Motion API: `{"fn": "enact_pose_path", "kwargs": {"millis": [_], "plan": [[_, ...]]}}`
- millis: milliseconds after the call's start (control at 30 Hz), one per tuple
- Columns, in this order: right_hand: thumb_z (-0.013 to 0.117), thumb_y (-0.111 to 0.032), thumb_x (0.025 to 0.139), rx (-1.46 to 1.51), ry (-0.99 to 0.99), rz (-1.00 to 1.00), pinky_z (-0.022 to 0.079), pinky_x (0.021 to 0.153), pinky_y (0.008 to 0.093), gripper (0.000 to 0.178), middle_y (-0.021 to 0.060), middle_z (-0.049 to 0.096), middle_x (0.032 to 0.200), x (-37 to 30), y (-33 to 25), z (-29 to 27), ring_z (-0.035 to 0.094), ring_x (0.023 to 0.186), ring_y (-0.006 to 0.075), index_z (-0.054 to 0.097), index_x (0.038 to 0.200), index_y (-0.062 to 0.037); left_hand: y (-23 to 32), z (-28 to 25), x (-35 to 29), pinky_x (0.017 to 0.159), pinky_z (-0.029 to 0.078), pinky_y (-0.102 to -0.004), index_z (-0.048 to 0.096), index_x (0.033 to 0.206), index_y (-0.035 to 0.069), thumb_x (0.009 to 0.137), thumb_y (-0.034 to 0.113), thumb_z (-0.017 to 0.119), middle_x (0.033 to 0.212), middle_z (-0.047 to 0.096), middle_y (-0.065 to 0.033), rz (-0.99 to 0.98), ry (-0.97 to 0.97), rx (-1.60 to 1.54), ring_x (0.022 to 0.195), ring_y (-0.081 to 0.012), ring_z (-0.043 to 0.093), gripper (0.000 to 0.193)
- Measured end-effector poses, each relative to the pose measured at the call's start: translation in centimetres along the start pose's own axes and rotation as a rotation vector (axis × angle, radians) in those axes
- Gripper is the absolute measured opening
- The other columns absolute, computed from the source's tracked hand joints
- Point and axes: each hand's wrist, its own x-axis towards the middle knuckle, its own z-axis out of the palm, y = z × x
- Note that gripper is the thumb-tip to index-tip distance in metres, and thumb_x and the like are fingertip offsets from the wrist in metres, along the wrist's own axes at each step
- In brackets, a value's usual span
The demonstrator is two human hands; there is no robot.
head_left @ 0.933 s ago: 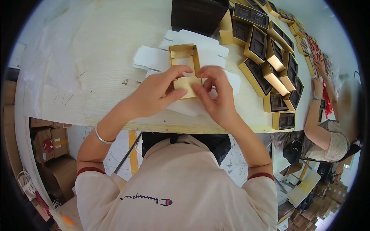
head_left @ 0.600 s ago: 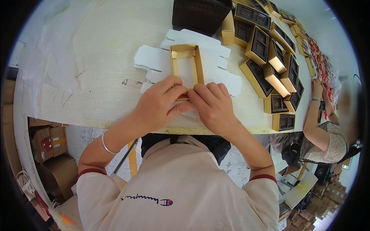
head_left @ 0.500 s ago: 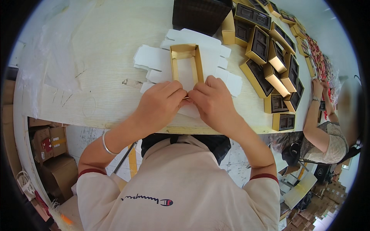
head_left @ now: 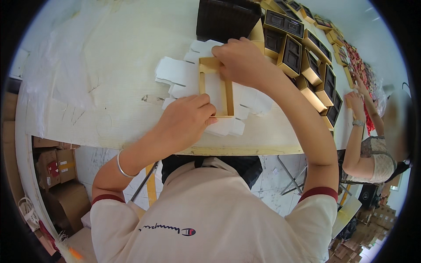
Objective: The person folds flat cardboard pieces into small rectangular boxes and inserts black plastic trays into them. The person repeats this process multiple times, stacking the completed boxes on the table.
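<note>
A gold cardboard box [head_left: 229,103], open at the top with a white bottom, lies on several flat white box blanks [head_left: 174,71]. My left hand [head_left: 188,118] is closed on its near left corner, thumb at the near wall. Across its far right corner reaches my right hand [head_left: 239,61]. Those fingers are bent at the far wall, one of them beyond it and the thumb side within the box; the fingertips are partly hidden. Just past my right hand rises a stack of black trays [head_left: 226,19].
Gold boxes with black inserts [head_left: 290,55] crowd the right side of the table [head_left: 118,109]. Clear plastic film [head_left: 57,79] lies at the left. A co-worker's hands [head_left: 356,103] are busy by a red pile at the far right. Cardboard cartons [head_left: 66,193] stand below left.
My right hand has left the near end of the box and moved to its far right corner. The near wall now stands up; my left hand stays at the near left corner.
</note>
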Motion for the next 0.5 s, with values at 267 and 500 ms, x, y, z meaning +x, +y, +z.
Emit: {"fn": "enact_pose_path", "kwargs": {"millis": [267, 500], "plan": [[0.063, -0.008, 0.070, -0.202, -0.141, -0.039, 0.039, 0.061, 0.0341, 0.005, 0.0073, 0.063, 0.064, 1.7, -2.2, -1.2, 0.062, 0.062, 0.0229, 0.066, 0.067, -0.0104, -0.2, -0.6, 0.0, 0.073, 0.043, -0.0366, 0.061, 0.079, 0.005, 0.077, 0.025, 0.072, 0.081, 0.054, -0.0058, 0.043, -0.014, 0.130, 0.079, -0.0242, 0.053, 0.023], [0.062, -0.012, 0.071, -0.151, -0.151, 0.000, 0.037, 0.062, 0.0348, 0.008, 0.0070, 0.061, 0.061, 1.7, -1.8, -0.3, 0.060, 0.057, 0.0221, 0.065, 0.064, -0.0094, -0.1, 0.2, 0.1, 0.074, 0.041, -0.0359, 0.059, 0.069, 0.008, 0.069, 0.038, 0.077, 0.080, 0.053, -0.0050, 0.048, 0.076, 0.267, 0.079, -0.0231, 0.051, 0.035]]}}
